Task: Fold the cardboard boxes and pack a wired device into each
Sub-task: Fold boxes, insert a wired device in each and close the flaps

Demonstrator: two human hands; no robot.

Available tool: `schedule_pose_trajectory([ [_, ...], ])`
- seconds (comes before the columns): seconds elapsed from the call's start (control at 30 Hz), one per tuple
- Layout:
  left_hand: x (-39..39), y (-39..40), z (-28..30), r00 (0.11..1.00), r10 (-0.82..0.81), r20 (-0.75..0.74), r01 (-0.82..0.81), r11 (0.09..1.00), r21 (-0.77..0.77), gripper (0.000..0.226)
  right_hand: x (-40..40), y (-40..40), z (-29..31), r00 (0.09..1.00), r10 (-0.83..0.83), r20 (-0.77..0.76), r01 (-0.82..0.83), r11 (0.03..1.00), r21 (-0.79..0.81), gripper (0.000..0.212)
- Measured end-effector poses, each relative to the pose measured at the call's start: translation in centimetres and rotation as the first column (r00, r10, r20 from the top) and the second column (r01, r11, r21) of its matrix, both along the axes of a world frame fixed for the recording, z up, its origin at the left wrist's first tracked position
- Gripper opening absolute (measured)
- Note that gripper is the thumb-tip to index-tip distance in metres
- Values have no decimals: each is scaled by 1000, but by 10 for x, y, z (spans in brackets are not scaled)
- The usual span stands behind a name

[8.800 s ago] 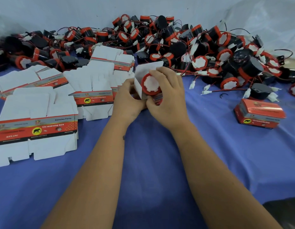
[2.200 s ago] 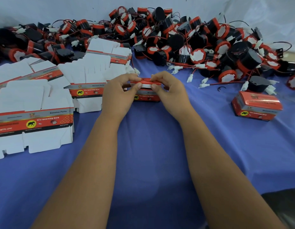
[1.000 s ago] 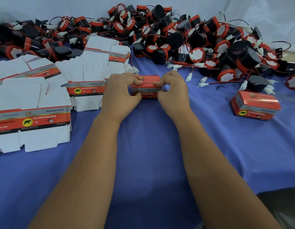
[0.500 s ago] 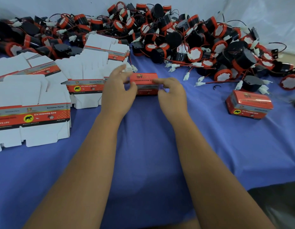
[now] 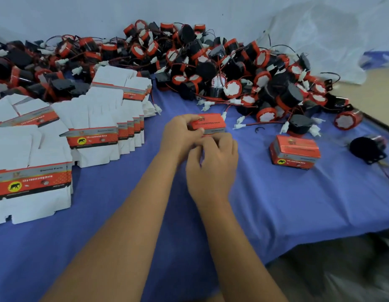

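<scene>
Folded red box (image 5: 208,124) held above blue cloth (image 5: 287,203) near table centre, gripped at its left end by left hand (image 5: 180,136), right hand (image 5: 213,164) with curled fingers at its near edge, grasp unclear, finished box (image 5: 295,152) set to the right, flat cartons (image 5: 97,127) stacked left, wired devices (image 5: 211,68) heaped behind.

A table under a blue cloth (image 5: 276,203) carries everything. Stacks of flat white-and-red cardboard box blanks (image 5: 97,127) lie on its left half. Behind them, and stretching along the far edge to the right, sits a heap of black-and-red round wired devices (image 5: 211,68). At centre, in front of the heap, a folded red cardboard box (image 5: 208,124) sits between the left hand (image 5: 180,138) and the right hand (image 5: 213,166). Well to its right stands a second closed red cardboard box (image 5: 295,152), with a lone black round device (image 5: 367,149) just beside it, farther right.
</scene>
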State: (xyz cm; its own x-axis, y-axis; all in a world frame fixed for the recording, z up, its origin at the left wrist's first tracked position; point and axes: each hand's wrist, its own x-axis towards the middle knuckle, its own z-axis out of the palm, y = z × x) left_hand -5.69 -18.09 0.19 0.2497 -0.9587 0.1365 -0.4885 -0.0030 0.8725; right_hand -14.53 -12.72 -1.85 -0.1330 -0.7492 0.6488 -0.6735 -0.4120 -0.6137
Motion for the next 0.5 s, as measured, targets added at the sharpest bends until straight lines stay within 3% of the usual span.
schedule_pose_trajectory([
  [0.1, -23, 3, 6, 947, -302, -106, 313, 943, 111, 36, -9, -7, 8, 968, 30, 248, -20, 999, -44, 20],
  [0.13, -32, 4, 1, 925, -378, 36, 370, 919, 134, 26, -13, -11, 10, 956, 48, 289, -39, 999, -37, 23],
  [0.17, -41, 5, -3, 911, -382, 152, 359, 920, 159, 20, -16, -16, 12, 949, 73, 305, -73, 997, -13, 24],
  [0.27, -57, 10, -22, 899, -291, 328, 265, 956, 123, 32, -22, -35, 10, 944, 139, 298, -188, 972, 143, 25],
  [0.33, -57, 7, -27, 836, -252, 487, 256, 965, 60, 24, -30, -44, 7, 932, 142, 334, -223, 950, 219, 24],
  [0.4, -56, 5, -29, 843, -278, 462, 266, 960, 92, 18, -44, -52, 2, 925, 96, 367, -216, 929, 301, 25],
  [0.5, -49, 8, -33, 888, -272, 371, 277, 960, 39, 34, -74, -65, -2, 921, -97, 377, -90, 888, 450, 32],
])
